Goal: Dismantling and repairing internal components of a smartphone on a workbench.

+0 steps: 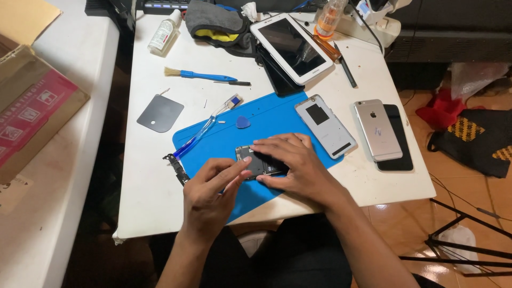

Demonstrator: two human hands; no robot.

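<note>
An opened dark phone body (255,160) lies on a blue work mat (277,120) on the white table. My right hand (293,162) lies over the phone's right part, fingers spread across it and holding it down. My left hand (210,194) is at the phone's left edge, its fingers pinched together and touching the phone; whether it holds a small tool I cannot tell. A silver phone back cover (326,125) rests on the mat's right corner.
A blue toothbrush (205,128), blue pick (243,122) and small dark part (177,168) lie left of the phone. Farther off: blue-handled brush (200,75), dark plate (160,113), white tablet (290,47), silver phone on a black one (377,129), bottles (163,33), cardboard box (32,106).
</note>
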